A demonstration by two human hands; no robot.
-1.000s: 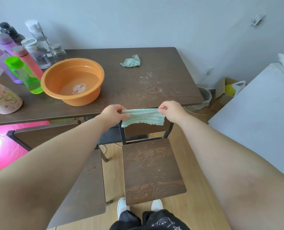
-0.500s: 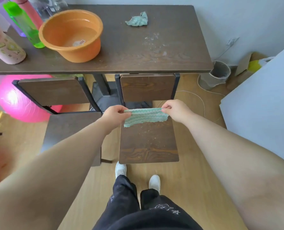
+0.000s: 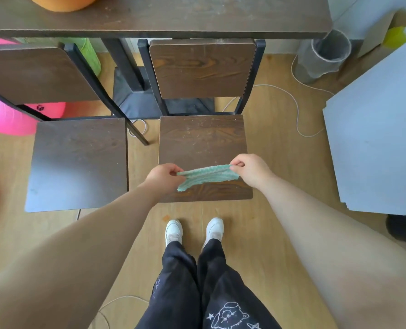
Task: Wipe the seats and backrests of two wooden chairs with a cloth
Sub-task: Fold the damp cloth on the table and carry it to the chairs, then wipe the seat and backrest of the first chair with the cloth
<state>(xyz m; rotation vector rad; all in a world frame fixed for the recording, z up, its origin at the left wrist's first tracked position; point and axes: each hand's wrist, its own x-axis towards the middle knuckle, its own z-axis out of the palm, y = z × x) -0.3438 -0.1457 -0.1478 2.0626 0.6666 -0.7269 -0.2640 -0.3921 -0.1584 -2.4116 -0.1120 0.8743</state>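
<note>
Two dark wooden chairs stand side by side, facing me. The right chair (image 3: 202,141) has crumbs and dust on its seat, and its backrest (image 3: 202,67) rises under the table edge. The left chair (image 3: 78,162) has a seat with few specks. A green striped cloth (image 3: 206,175) is stretched flat between my hands, just above the front part of the right chair's seat. My left hand (image 3: 164,178) pinches its left end and my right hand (image 3: 250,170) pinches its right end.
A dark table (image 3: 173,22) with an orange basin (image 3: 62,2) runs across the top. A pink ball (image 3: 5,115) lies behind the left chair. A grey bin (image 3: 325,55), a white cord (image 3: 296,110) and a pale board (image 3: 377,143) are to the right. My feet stand before the right chair.
My view has tipped down from the table to the chairs. Both hands brought the stretched cloth back and down, from the right chair's backrest to over the front of its seat.
</note>
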